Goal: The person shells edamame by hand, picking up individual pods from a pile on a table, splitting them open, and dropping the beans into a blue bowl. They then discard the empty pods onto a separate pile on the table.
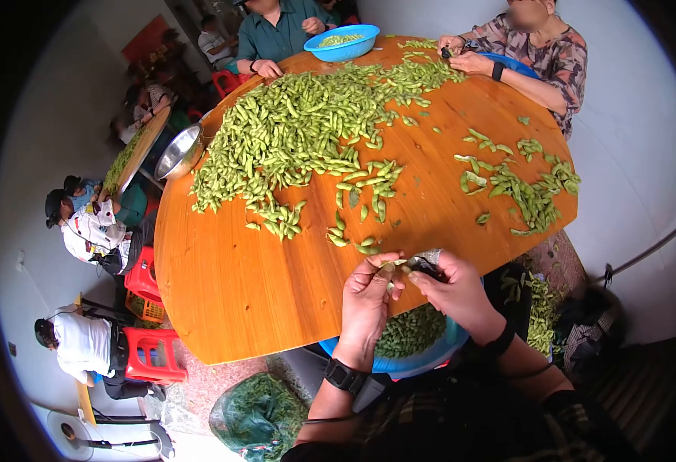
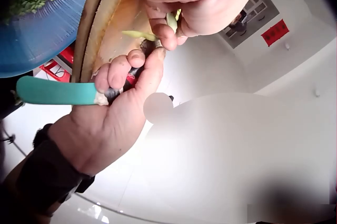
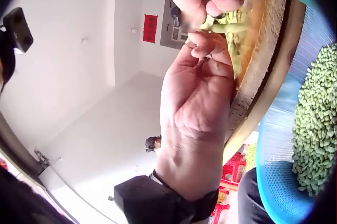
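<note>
Left hand (image 1: 366, 300): fingertips narrow, pinching a green pod (image 3: 231, 27);
Right hand (image 1: 457, 296): fingers curled round a teal-handled tool (image 2: 60, 91), thumb up by its dark end, right at the pod;
Pod: between the two hands, over the near edge of the wooden table (image 1: 238, 285);
Blue basket (image 3: 274, 176): just below that edge, shelled beans (image 3: 316, 129) inside;
Pod heap (image 1: 299, 115): spread beyond the hands; smaller cluster (image 1: 534, 196) off right.

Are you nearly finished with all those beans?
Not nearly. The loose beans in the blue basket look done. The left hand pinches a pod; the right hand grips a teal-handled tool. The big heap of pods on the table looks left to do.
</note>
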The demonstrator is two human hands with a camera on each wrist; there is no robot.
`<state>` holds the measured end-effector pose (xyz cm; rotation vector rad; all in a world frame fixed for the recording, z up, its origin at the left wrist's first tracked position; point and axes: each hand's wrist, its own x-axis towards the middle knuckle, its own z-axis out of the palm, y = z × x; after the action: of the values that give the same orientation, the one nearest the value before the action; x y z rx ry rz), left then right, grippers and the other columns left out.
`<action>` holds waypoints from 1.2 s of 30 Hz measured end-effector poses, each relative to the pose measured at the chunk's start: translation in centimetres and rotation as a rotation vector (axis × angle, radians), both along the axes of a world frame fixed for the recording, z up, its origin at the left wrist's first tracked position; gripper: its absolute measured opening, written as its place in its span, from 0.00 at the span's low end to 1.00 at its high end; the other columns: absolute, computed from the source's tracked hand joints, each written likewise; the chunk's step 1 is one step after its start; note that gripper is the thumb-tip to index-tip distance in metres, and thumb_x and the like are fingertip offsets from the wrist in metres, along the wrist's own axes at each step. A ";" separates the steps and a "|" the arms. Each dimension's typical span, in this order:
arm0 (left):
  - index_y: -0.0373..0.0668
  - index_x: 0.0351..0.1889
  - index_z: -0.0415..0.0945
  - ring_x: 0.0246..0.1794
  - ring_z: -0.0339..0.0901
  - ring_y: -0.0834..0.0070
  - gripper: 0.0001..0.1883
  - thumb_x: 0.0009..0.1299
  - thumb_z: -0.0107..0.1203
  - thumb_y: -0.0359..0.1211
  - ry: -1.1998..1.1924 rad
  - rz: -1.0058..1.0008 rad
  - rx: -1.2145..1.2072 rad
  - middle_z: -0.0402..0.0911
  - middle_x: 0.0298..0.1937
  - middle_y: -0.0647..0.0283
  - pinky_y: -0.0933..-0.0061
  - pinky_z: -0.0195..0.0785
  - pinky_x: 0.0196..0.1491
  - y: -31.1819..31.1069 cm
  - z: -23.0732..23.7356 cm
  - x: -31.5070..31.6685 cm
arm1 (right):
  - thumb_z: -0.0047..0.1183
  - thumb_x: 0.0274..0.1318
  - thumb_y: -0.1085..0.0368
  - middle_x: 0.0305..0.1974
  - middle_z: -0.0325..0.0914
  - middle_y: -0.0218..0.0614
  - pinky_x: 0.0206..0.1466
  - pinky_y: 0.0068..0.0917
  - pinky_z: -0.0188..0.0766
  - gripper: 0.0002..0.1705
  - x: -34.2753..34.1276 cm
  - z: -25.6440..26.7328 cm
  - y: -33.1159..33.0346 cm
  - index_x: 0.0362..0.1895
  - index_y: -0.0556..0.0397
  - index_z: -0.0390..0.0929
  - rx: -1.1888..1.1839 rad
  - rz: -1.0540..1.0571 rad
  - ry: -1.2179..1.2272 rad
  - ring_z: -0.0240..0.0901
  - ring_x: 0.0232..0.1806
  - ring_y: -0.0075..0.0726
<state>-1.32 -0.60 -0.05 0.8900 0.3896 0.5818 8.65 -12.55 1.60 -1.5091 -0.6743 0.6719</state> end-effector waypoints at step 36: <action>0.36 0.37 0.76 0.42 0.72 0.53 0.10 0.56 0.53 0.21 0.604 0.234 1.715 0.75 0.42 0.52 0.58 0.70 0.45 0.0 3.5 -0.9 | 0.56 0.50 0.69 0.19 0.67 0.50 0.25 0.37 0.62 0.12 8.7 0.1 -4.1 0.26 0.61 0.66 -0.197 -0.196 -0.709 0.64 0.19 0.50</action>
<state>-2.19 -0.62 3.48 2.7294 0.4984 0.8160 17.36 -16.62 1.66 -1.9846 -0.9889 0.0313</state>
